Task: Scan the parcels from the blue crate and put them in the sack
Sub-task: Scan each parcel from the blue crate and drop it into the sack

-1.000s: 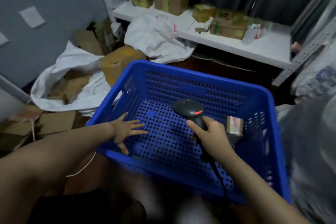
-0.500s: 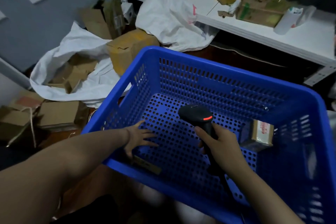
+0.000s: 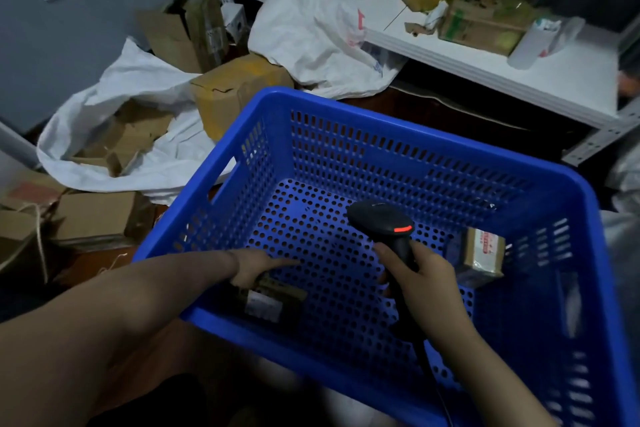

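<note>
Down in the blue crate (image 3: 349, 104), the left hand (image 3: 256, 265) lies on the end of a flat parcel (image 3: 275, 300), which sits on the perforated floor against the near wall, at the crate's left corner. One finger stretches straight out over the floor; the hand hides whether the other fingers curl round the parcel, so the grip cannot be told. The right hand (image 3: 427, 282) is wrapped tight round the handle of a black scanner (image 3: 381, 220), held over the middle of the crate with its head pointing away from the person and a red light glowing on its back. Its cable drops down past the wrist. A second parcel (image 3: 483, 256), brown with a white label printed in red, leans tilted against the crate's right wall, just beside the right hand. The white sack (image 3: 114, 107) lies open on the floor left of the crate, with cardboard boxes inside. A taped box (image 3: 235, 90) stands between sack and crate. More boxes sit on the white shelf (image 3: 485, 62) beyond.
</note>
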